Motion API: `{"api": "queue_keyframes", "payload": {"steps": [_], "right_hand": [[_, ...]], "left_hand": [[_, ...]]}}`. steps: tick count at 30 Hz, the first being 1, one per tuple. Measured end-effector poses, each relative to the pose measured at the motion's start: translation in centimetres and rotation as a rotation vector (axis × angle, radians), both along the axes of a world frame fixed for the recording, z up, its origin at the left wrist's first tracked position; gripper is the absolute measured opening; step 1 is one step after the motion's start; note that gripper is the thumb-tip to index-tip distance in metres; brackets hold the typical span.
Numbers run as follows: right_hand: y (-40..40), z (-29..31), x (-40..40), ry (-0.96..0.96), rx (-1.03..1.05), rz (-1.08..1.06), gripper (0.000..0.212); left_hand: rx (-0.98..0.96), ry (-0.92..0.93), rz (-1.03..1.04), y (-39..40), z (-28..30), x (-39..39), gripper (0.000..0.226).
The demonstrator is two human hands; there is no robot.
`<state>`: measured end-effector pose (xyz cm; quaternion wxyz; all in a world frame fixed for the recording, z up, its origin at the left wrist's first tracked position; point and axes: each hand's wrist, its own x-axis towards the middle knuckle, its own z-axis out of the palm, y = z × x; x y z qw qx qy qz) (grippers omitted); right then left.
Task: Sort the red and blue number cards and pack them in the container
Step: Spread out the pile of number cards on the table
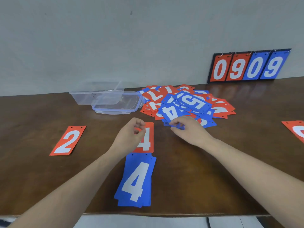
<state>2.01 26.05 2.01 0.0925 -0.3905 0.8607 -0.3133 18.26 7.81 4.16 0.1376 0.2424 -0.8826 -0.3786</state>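
we work at a dark, glossy wooden table (pixel 189 170), and the layout reads as a sort in progress: single cards lie face up and apart so that each number gets its own spot. the red 2 card (pixel 67 141) lies well to the left, the red 4 card (pixel 146 142) near the centre, and the blue 4 card (pixel 135 180) just below it, seemingly with further blue cards beneath; a red card (pixel 296 130) is cut off at the right edge. the unsorted pile (pixel 185 104) sits behind, red and blue mixed and overlapping. our right hand (pixel 189 129) reaches to the pile's near edge and pinches the corner of a blue card there; which number it bears we cannot tell. our left hand (pixel 131 134) hovers over the red 4 card with fingers loosely curled, holding nothing. the clear container (pixel 97 96) stands open left of the pile, propped on its lid (pixel 116 106), with no cards visible inside, so packing is likely not yet begun. the cards are thin, flat, matte rectangles with punched holes along one short edge, likely stiff plastic. a ring-bound scoreboard (pixel 248 66) reading 0909 leans against the wall.
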Motion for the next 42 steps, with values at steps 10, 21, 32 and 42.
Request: {"api": "queue_keyframes", "payload": {"steps": [10, 21, 32, 42], "right_hand": [[6.6, -0.6, -10.6, 0.002, -0.038, -0.335, 0.026], [4.0, -0.3, -16.5, 0.095, 0.336, -0.381, 0.088], [3.9, -1.2, -16.3, 0.188, 0.057, -0.419, 0.035], [6.3, -0.4, -14.1, -0.334, -0.579, -0.508, 0.010]], "left_hand": [[-0.106, -0.123, -0.250, 0.8, -1.1, -10.9, 0.036], [-0.603, -0.407, -0.693, -1.5, -1.4, -18.2, 0.087], [-0.629, -0.423, -0.702, -1.8, -1.2, -19.0, 0.074], [-0.685, -0.379, -0.621, -1.7, -1.5, -19.4, 0.057]]}}
